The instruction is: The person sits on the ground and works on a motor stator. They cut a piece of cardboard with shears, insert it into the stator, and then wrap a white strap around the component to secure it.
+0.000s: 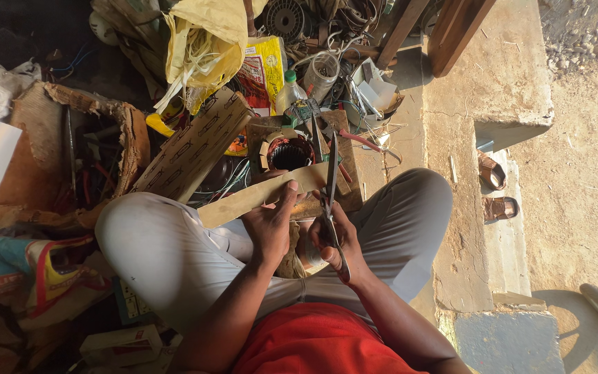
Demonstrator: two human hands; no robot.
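You sit on a messy floor by a torn cardboard box. Your left hand pinches a long tan paper strip over your knees. Your right hand grips grey metal scissors, blades at the strip.

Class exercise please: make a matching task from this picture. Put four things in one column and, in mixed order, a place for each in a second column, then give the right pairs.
Things:
1. scissors
2. pale strip of paper
3. motor stator
4. pair of sandals

Places:
A. on the concrete step, far from the hands
B. in the right hand
C. held by the left hand
D. on the floor just beyond the knees

Pairs: 1-B, 2-C, 3-D, 4-A
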